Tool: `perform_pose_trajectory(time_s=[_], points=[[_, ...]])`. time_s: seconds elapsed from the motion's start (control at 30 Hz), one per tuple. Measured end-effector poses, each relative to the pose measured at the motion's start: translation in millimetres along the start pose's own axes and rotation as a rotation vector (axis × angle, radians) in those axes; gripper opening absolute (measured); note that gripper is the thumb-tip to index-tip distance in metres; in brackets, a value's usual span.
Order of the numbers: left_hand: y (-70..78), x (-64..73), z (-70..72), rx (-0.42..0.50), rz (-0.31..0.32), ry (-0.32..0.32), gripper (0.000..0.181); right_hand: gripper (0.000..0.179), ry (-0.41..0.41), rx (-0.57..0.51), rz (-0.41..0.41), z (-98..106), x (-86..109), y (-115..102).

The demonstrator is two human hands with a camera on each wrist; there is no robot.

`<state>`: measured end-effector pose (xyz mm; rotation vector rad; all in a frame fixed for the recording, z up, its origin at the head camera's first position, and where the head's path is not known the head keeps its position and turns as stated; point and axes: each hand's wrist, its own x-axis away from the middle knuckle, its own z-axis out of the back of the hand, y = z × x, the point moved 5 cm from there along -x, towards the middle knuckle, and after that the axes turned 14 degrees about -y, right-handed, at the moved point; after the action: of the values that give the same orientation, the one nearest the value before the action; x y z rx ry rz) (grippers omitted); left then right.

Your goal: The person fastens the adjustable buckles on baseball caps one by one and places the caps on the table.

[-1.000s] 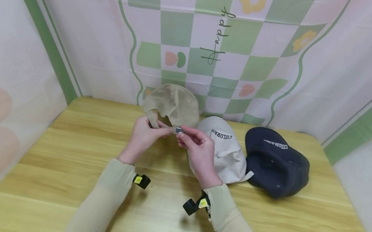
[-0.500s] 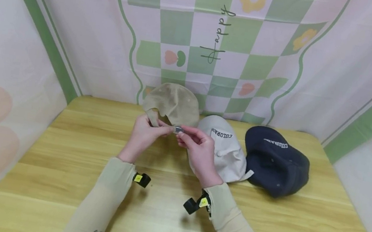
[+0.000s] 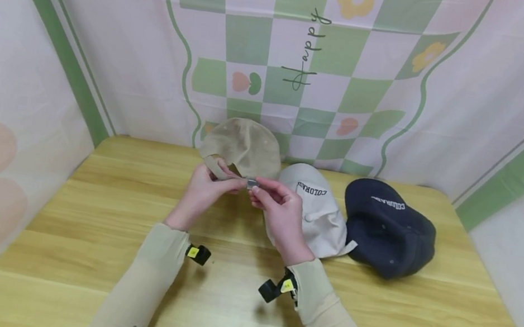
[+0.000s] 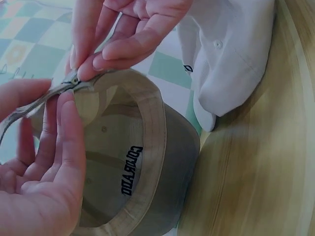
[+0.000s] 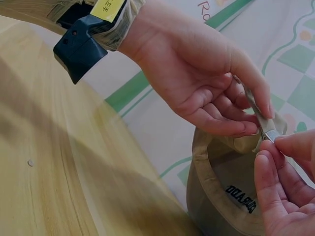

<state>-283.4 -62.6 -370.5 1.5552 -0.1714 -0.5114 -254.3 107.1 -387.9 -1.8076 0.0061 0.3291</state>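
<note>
A khaki baseball cap [image 3: 247,144] is held up at the back of the table, its hollow inside facing me in the left wrist view. My left hand [image 3: 204,191] pinches the cap's back strap [image 3: 214,166] between thumb and fingers. Close beside it, my right hand [image 3: 282,212] pinches the small metal buckle [image 3: 253,183] on that strap. In the right wrist view the buckle [image 5: 270,135] sits between the fingertips of both hands, with the strap running up through the left hand. Dark lettering [image 4: 131,169] shows through inside the cap.
To the right of my hands lies a light grey cap [image 3: 320,217] with its strap end sticking out. Beyond it is a navy cap [image 3: 389,233]. All are on a wooden table [image 3: 91,251], with a patterned curtain [image 3: 244,42] behind.
The strap's loose part by my left hand has shifted up and left, and the cap's back opening looks narrower. My right hand stays at the buckle.
</note>
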Motion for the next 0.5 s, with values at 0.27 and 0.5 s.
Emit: perform_pose_trajectory(time_s=[0.27,0.5], points=[[-0.4,2.5,3.5,-0.005,-0.002,0.008,0.018,0.021,0.006,-0.004,-0.002,-0.2,0.5,-0.5],[-3.1,2.2,2.8,-0.004,-0.007,0.043,0.015,0.022,0.006,-0.039,-0.002,-0.5,0.7,0.4]])
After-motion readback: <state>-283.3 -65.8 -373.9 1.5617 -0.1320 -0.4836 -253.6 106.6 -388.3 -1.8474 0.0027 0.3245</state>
